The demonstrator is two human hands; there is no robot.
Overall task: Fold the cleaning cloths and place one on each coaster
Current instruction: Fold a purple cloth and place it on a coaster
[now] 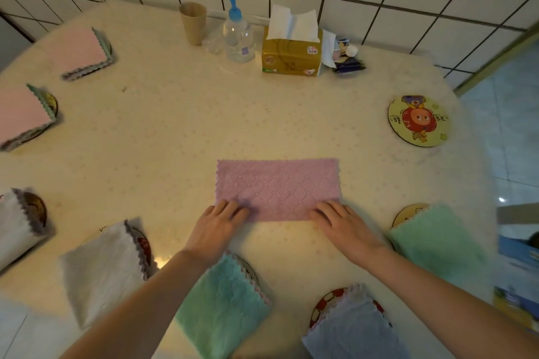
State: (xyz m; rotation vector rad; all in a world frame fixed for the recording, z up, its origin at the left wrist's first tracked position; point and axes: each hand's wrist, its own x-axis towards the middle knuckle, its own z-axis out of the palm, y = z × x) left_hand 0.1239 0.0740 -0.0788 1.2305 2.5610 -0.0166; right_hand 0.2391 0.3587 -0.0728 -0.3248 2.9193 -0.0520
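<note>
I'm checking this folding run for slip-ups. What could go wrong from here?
1. The pink cloth is only folded to a long strip; left hand and right hand hold just its near corners, so the next fold may go crooked.
2. Reaching for the bare coaster, an arm may drag the green cloth.

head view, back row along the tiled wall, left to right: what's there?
Paper cup → pump bottle → tissue box → small pile of sachets and bits, too jumbled to identify.

Against the tiled wall: paper cup [192, 22], pump bottle [238, 35], tissue box [291, 52], perhaps sachets [348, 63].
</note>
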